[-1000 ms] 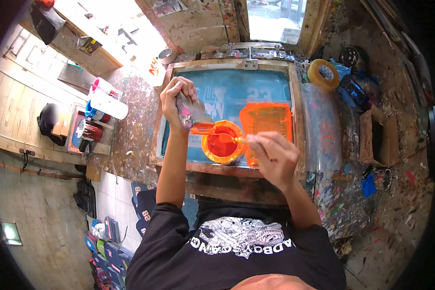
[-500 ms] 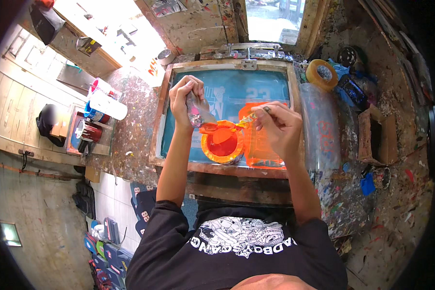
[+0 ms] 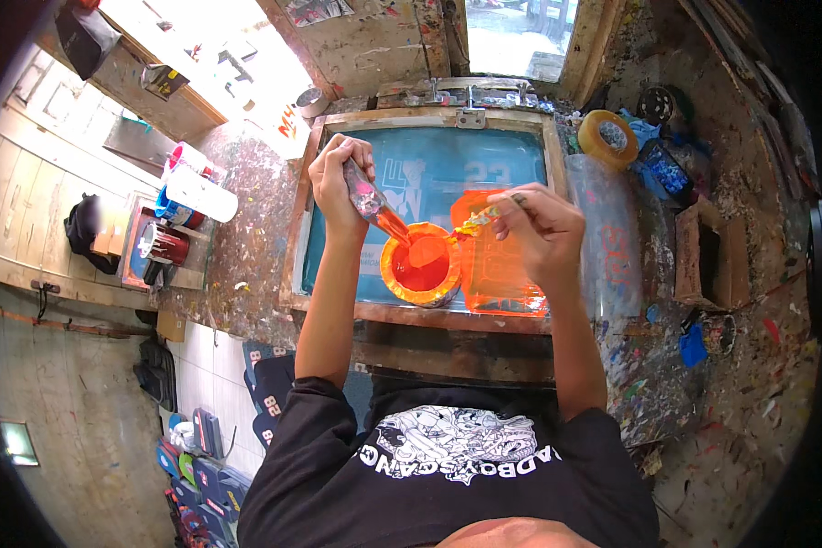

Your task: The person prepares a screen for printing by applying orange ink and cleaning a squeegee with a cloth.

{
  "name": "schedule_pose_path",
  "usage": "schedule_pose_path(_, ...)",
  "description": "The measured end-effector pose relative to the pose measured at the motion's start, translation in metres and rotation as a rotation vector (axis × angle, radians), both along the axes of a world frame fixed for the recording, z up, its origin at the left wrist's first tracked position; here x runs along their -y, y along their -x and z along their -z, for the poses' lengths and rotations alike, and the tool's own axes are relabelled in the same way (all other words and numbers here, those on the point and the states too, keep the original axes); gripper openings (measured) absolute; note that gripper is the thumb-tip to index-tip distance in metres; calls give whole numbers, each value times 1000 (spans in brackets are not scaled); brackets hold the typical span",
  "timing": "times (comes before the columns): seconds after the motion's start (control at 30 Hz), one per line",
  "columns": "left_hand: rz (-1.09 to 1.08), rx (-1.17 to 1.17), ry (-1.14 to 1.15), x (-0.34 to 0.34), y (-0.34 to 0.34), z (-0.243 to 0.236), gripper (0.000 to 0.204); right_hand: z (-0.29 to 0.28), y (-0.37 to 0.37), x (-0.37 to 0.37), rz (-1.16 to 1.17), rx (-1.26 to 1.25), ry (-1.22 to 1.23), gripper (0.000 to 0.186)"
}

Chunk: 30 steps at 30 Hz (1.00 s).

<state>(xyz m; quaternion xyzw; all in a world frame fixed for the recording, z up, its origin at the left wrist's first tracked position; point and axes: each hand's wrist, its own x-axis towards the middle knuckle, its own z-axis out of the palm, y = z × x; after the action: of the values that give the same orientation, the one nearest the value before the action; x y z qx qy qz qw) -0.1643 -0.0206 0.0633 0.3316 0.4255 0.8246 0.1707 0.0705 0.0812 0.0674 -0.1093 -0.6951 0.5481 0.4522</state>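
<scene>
My left hand (image 3: 341, 183) is closed round a small paint-stained squeegee (image 3: 367, 197), tilted so that its orange-coated end reaches the near-left inside of the ink pot. The pot (image 3: 440, 297) is round, has an orange-smeared rim and holds red-orange ink. Between the fingers of my right hand (image 3: 546, 228) is a paint-crusted stick (image 3: 478, 222), its yellow-orange tip just above the pot's right rim. The pot stands on a wood-framed printing screen (image 3: 438, 155) with blue-green mesh and pale lettering. Wet orange ink (image 3: 507, 274) covers the mesh right of the pot.
Metal hinge clamps (image 3: 470, 114) hold the screen's far edge. To its right are a clear plastic sheet (image 3: 603, 228), a tape roll (image 3: 608, 142) and an open cardboard box (image 3: 703, 260). Paint pots (image 3: 164, 245) stand at the left. A person (image 3: 89, 228) is farther left.
My left hand has turned the squeegee from lying across the pot's far rim to pointing down into the pot. My right hand with the stick has shifted slightly right.
</scene>
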Motion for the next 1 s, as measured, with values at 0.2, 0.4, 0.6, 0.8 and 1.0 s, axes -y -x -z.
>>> schedule_pose_path(0.2,-77,7,10,0,-8,-8,24,36,12,3,23,50,209,13)
schedule_pose_path(0.4,-153,18,13,-5,-10,-3,26,34,11,6,39,21,209,14)
schedule_pose_path(0.6,-167,25,2,-6,-9,-2,27,36,8,4,57,11,184,14)
schedule_pose_path(0.8,-193,37,32,-8,-12,-2,27,38,14,4,-11,0,271,13)
schedule_pose_path(1.0,-259,-61,59,-11,-14,4,28,27,23,-5,-20,-31,260,15)
